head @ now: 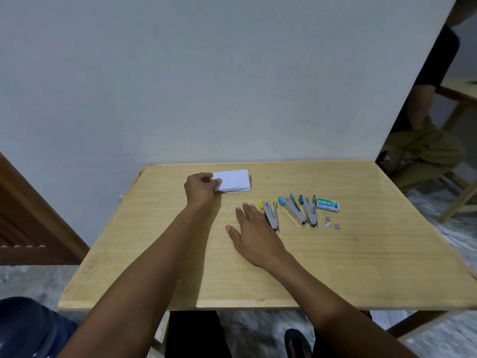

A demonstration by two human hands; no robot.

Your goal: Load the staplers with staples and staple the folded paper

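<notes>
A folded white paper [234, 181] lies near the far edge of the wooden table [180, 267]. My left hand [200, 188] pinches its left edge. Three small staplers lie opened in a row to the right: one with yellow ends [271, 215], one with light blue ends [293, 209] and one with teal ends [309, 211]. My right hand [254, 232] rests flat on the table with straight fingers, its fingertips beside the yellow stapler. A green staple box [328, 204] sits right of the staplers, with three loose staple strips [331, 223] in front of it.
A grey wall stands right behind the table. Another person sits on a wooden stool [423, 148] at the far right beside a second table [462, 91]. A brown wooden door [31, 223] is at the left and a dark blue object [28, 329] at the lower left.
</notes>
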